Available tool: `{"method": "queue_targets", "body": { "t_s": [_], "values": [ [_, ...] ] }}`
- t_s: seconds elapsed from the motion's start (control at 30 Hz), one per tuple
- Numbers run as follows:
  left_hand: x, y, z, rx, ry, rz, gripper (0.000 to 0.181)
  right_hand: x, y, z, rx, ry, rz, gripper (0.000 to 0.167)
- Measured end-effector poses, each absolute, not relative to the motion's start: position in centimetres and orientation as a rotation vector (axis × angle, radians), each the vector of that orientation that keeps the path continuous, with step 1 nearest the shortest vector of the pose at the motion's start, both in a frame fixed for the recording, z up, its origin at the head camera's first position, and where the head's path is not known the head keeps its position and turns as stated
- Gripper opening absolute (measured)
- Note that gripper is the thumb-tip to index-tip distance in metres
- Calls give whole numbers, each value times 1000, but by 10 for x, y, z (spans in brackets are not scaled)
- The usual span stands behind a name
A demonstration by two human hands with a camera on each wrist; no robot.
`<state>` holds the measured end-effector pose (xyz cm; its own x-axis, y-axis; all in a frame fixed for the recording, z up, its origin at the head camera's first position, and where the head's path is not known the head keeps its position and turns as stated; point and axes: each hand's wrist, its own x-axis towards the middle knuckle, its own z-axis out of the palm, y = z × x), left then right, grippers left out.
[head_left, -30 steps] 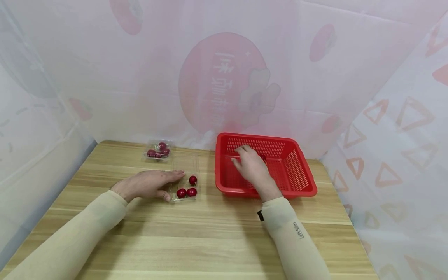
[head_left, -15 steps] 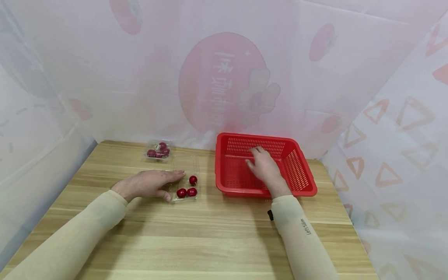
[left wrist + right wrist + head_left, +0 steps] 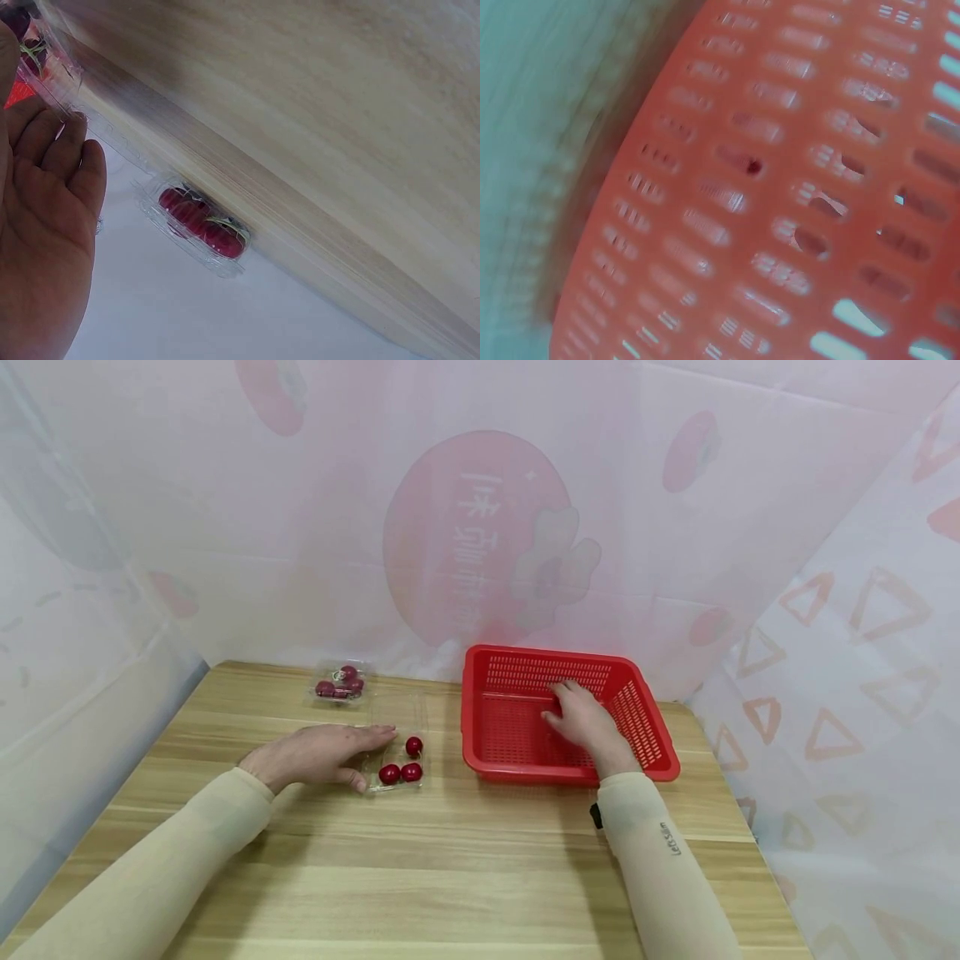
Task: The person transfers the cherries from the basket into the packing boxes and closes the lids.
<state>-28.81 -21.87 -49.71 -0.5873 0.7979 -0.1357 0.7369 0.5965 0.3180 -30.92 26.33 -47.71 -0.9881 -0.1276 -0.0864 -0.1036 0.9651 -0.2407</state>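
My left hand [image 3: 318,755] rests along the left side of an opened clear plastic box [image 3: 399,787], its fingers straight and touching the edge. Three dark red cherries [image 3: 411,772] lie in that box, and its raised lid [image 3: 397,710] leans away at the back. The left wrist view shows the left palm [image 3: 45,232] beside the box. My right hand [image 3: 585,724] is down inside a red slotted basket [image 3: 517,770], thumb and forefinger apart with nothing visible between them. Its other fingers are hidden. Only the basket wall [image 3: 727,172] fills most of the right wrist view.
Behind and left of the opened box stands a closed clear box [image 3: 339,683] with several cherries, also seen in the left wrist view as a lidded box [image 3: 196,221]. A wooden table [image 3: 420,877] carries everything. Printed cloth walls [image 3: 315,527] enclose its back and sides.
My right hand has moved to the right within the basket, and the red fruit seen beside it earlier is now hidden. My left hand and the boxes have stayed in place.
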Motion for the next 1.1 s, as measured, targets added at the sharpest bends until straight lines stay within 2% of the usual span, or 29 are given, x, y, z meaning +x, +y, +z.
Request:
{"method": "queue_targets", "body": {
  "t_s": [0.27, 0.7, 1.1],
  "values": [
    [-288, -220, -497, 1260, 2563, 325, 98, -299, 261, -463, -165, 2934, -327, 69],
    [-288, -222, -497, 1263, 2562, 330, 99, -303, 264, -471, -140, 2832, -348, 75],
    [-288, -221, -497, 1255, 2558, 328, 98, -300, 264, -474, -121, 2894, -337, 65]
  ]
}}
